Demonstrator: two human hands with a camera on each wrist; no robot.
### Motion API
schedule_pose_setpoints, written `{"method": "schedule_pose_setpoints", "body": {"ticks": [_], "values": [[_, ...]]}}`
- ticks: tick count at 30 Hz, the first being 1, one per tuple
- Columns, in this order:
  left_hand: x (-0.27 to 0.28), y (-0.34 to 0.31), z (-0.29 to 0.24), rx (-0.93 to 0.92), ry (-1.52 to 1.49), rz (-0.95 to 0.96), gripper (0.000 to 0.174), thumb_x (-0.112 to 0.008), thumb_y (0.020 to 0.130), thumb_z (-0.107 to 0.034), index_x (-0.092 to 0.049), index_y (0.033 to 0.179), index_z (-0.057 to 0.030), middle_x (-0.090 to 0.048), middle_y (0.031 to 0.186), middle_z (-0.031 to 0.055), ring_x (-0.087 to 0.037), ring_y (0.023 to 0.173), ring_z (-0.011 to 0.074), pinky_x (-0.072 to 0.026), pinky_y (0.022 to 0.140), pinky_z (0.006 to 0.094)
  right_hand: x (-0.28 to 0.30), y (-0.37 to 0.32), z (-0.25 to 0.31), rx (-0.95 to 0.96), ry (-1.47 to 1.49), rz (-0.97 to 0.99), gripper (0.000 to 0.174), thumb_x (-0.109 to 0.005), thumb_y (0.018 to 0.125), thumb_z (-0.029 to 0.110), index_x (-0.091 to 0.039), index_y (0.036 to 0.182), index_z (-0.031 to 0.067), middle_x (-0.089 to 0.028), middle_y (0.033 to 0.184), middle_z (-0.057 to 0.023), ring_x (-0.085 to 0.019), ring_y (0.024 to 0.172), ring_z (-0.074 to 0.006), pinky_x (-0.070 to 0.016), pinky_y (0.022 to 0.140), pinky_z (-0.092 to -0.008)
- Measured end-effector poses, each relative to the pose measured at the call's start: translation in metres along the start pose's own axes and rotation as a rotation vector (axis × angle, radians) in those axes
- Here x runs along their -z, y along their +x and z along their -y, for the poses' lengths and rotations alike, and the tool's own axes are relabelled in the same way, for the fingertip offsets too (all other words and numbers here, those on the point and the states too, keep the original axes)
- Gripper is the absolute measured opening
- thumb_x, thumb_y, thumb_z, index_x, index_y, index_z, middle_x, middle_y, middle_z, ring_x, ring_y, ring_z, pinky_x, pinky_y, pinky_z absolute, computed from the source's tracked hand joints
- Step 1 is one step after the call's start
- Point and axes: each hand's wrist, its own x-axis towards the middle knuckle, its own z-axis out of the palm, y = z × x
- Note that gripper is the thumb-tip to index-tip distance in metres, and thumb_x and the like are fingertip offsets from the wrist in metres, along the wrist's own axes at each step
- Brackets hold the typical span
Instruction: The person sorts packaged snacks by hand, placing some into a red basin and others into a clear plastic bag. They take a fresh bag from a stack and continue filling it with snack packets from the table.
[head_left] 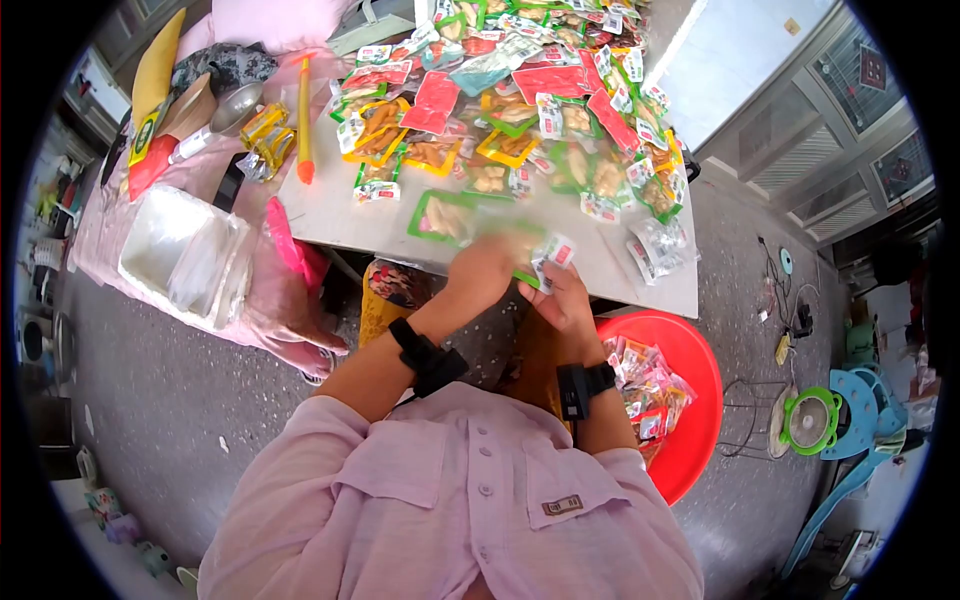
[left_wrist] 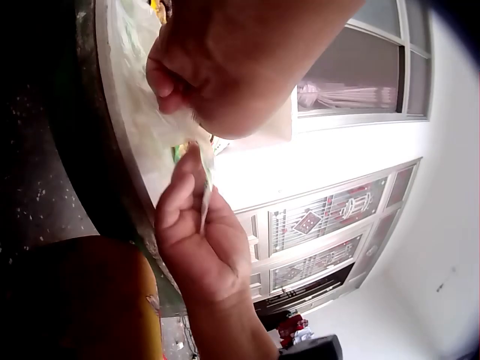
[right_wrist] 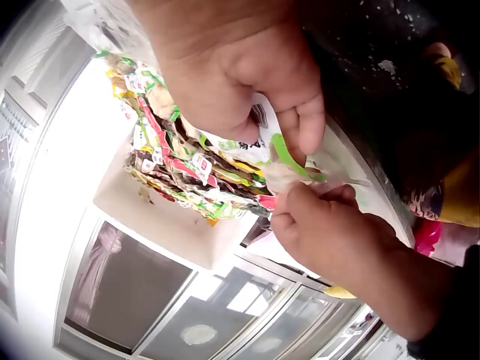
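Note:
A green-edged clear snack packet [head_left: 530, 265] with a white label is between the two hands, near the table's front edge. My right hand [head_left: 568, 300] pinches its label end between thumb and fingers; the label shows best in the right wrist view. At the opposite end, my left hand [right_wrist: 337, 229] has its fingers curled on the clear plastic. Motion blurs that hand in the head view. Another green-edged packet [head_left: 443, 218] with pale contents lies flat just beyond the left hand. Farther back spreads a heap of similar packets [head_left: 490, 180], with yellow, green and red parts.
A red basin [head_left: 705, 400] holding several packets stands below the table's right side. Crumpled clear plastic [head_left: 660, 248] lies at the table's right corner. A white foam box [head_left: 150, 270] sits on pink cloth at left. A yellow-and-orange stick [head_left: 304, 120] lies on the table's left edge.

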Motion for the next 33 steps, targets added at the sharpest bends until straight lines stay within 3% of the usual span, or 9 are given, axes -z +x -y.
{"method": "schedule_pose_setpoints", "body": {"ticks": [5, 8, 11, 14, 17, 20, 26, 29, 33], "values": [[0.004, 0.001, -0.003, 0.084, 0.078, 0.134, 0.009, -0.046, 0.071, -0.012, -0.044, 0.073, -0.0031, -0.049, 0.072, 0.0168, -0.049, 0.066, 0.036, -0.0397, 0.057, 0.0431, -0.013, 0.02, -0.009, -0.152, -0.095, 0.006, 0.024, -0.044, 0.078, 0.009, -0.044, 0.102, 0.0072, -0.053, 0.092, -0.006, -0.054, 0.08, -0.0193, -0.0479, 0.06, -0.0352], [0.002, -0.005, -0.003, 0.035, 0.093, 0.067, 0.009, -0.046, 0.071, -0.011, -0.043, 0.072, -0.003, -0.048, 0.072, 0.0169, -0.048, 0.066, 0.0359, -0.0401, 0.057, 0.0434, -0.043, 0.006, 0.008, -0.093, -0.605, -0.201, 0.015, -0.046, 0.078, 0.011, -0.048, 0.091, 0.0038, -0.055, 0.08, -0.007, -0.055, 0.066, -0.0156, -0.0465, 0.051, -0.0287], [0.001, -0.008, 0.001, -0.01, 0.08, 0.05, 0.009, -0.046, 0.071, -0.011, -0.043, 0.072, -0.0028, -0.048, 0.071, 0.017, -0.048, 0.065, 0.0361, -0.0402, 0.057, 0.0436, -0.027, 0.008, 0.013, 0.056, -1.075, -0.231, 0.011, -0.047, 0.077, 0.011, -0.05, 0.077, 0.0002, -0.053, 0.064, -0.0073, -0.052, 0.051, -0.0137, -0.0417, 0.043, -0.0244], [0.002, -0.008, -0.002, 0.015, 0.074, 0.073, 0.009, -0.045, 0.072, -0.012, -0.044, 0.074, -0.0027, -0.049, 0.071, 0.0172, -0.049, 0.066, 0.036, -0.0403, 0.057, 0.0434, -0.017, 0.02, -0.003, 0.144, -1.027, -0.161, 0.014, -0.046, 0.077, 0.011, -0.049, 0.069, -0.0011, -0.05, 0.054, -0.0069, -0.048, 0.043, -0.0127, -0.0385, 0.041, -0.0241], [0.0, -0.007, -0.002, 0.007, 0.059, 0.075, 0.01, -0.044, 0.073, -0.011, -0.046, 0.077, -0.003, -0.05, 0.072, 0.0171, -0.049, 0.068, 0.0353, -0.0405, 0.058, 0.0427, -0.035, 0.026, -0.006, 0.059, -0.958, -0.081, 0.013, -0.044, 0.076, 0.009, -0.05, 0.071, -0.002, -0.05, 0.055, -0.0074, -0.048, 0.045, -0.0125, -0.0388, 0.042, -0.0242], [-0.001, -0.007, 0.003, -0.012, 0.034, 0.041, 0.01, -0.042, 0.073, -0.011, -0.047, 0.079, -0.0035, -0.05, 0.072, 0.0167, -0.049, 0.07, 0.0345, -0.0407, 0.059, 0.0421, -0.049, 0.031, 0.0, 0.021, -1.072, -0.009, 0.012, -0.042, 0.076, 0.007, -0.051, 0.077, -0.0021, -0.052, 0.061, -0.007, -0.049, 0.049, -0.0118, -0.0404, 0.043, -0.0238], [0.006, -0.009, 0.003, -0.028, -0.02, -0.009, 0.009, -0.045, 0.072, -0.011, -0.047, 0.076, -0.004, -0.05, 0.072, 0.0157, -0.049, 0.071, 0.0333, -0.0405, 0.058, 0.0407, -0.074, 0.018, 0.013, -0.215, -0.685, 0.072, 0.017, -0.04, 0.076, 0.005, -0.052, 0.086, -0.0007, -0.054, 0.072, -0.0064, -0.053, 0.06, -0.0128, -0.044, 0.047, -0.0247], [0.017, -0.01, -0.001, -0.025, 0.026, 0.04, 0.014, -0.051, 0.069, -0.014, -0.049, 0.08, -0.0048, -0.051, 0.076, 0.0138, -0.049, 0.074, 0.0319, -0.0406, 0.062, 0.039, -0.045, 0.038, -0.01, -0.213, -0.435, 0.071, 0.017, -0.041, 0.075, 0.004, -0.052, 0.087, 0.0, -0.054, 0.071, -0.0071, -0.054, 0.06, -0.0137, -0.0449, 0.049, -0.0246], [0.014, -0.017, 0.011, -0.214, 0.113, -0.108, 0.035, -0.059, 0.064, -0.021, -0.05, 0.094, -0.0056, -0.047, 0.097, 0.0141, -0.044, 0.092, 0.0326, -0.0345, 0.078, 0.0404, -0.046, 0.036, -0.003, -0.181, -0.39, 0.141, 0.015, -0.043, 0.075, 0.006, -0.052, 0.085, 0.0007, -0.054, 0.071, -0.006, -0.054, 0.06, -0.0133, -0.044, 0.049, -0.023]]}}
